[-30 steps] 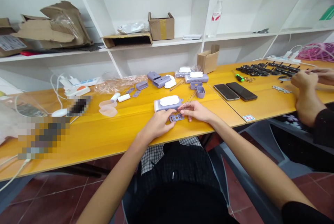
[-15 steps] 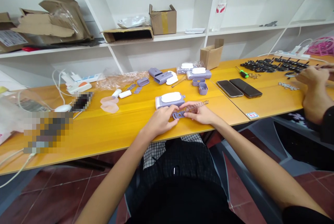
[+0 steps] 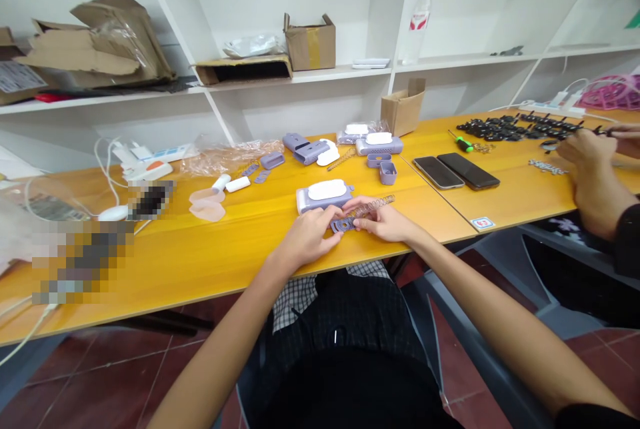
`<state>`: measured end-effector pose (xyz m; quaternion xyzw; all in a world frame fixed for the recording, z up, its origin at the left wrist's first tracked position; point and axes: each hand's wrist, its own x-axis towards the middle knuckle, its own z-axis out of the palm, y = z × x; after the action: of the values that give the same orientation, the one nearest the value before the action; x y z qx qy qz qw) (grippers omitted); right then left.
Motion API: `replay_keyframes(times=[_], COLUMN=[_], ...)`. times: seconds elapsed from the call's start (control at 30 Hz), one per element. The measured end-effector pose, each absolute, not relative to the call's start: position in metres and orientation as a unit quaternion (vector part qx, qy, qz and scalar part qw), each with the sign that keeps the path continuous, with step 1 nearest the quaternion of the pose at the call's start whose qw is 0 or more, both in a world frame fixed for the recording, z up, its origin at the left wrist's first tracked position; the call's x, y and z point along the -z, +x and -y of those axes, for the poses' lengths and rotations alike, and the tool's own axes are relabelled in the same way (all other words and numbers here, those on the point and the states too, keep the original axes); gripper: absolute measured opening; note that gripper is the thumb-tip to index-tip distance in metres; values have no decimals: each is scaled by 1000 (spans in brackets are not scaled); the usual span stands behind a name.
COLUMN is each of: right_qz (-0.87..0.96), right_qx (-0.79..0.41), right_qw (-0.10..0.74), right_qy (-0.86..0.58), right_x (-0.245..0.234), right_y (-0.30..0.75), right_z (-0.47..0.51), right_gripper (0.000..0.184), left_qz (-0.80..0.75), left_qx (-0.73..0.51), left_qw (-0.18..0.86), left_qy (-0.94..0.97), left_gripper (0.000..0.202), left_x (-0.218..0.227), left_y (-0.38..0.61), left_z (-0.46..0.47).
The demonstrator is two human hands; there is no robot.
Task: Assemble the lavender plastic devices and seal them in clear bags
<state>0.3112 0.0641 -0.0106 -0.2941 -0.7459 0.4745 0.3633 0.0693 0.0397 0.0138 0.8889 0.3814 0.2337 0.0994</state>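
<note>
Between my two hands is a small flat purple plastic plate with a round hole. My left hand pinches its left end with thumb and fingers. The fingers of my right hand close on the plate's right end and on a coil spring, whose free end sticks out to the right above that hand. Exactly how the spring meets the plate is hidden by my fingers. Just behind my hands lies a purple housing with a white oval top.
Purple housings, small purple cups and another spring lie farther back. Two phones and a green screwdriver are to the right. A co-worker's hands work near black parts. Clear wrap lies back left.
The plate has tilted a little, showing more of its face between my fingers. The spring's free end has shifted slightly left and down. Both hands keep their hold.
</note>
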Motion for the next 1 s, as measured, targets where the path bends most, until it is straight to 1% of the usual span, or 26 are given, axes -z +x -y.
replay_keyframes(times=[0.13, 0.33, 0.47, 0.53, 0.67, 0.83, 1.0], right_qz=[748, 740, 755, 762, 764, 763, 747], right_qx=[-487, -516, -489, -470, -443, -432, -470], right_qw=[354, 331, 321, 321, 309, 312, 327], right_qy=[-280, -276, -296, -308, -353, -366, -338], right_x=[8, 2, -1, -2, -1, 2, -1], right_y=[311, 312, 312, 311, 306, 303, 305], right_z=[-64, -65, -63, -62, -59, -59, -61], right_gripper=[34, 29, 26, 29, 41, 34, 39], left_qz=[-381, -369, -373, -375, -376, -371, -367], left_qx=[-226, -238, -244, -245, -241, -242, -241], left_qw=[102, 154, 149, 147, 149, 150, 157], left_qy=[891, 885, 883, 882, 882, 884, 885], left_gripper=[26, 25, 22, 22, 22, 20, 21], left_x=[-11, -12, -12, -12, -13, -12, -12], left_y=[68, 67, 67, 67, 67, 67, 67], left_z=[-41, -40, -39, -38, -38, -39, -40])
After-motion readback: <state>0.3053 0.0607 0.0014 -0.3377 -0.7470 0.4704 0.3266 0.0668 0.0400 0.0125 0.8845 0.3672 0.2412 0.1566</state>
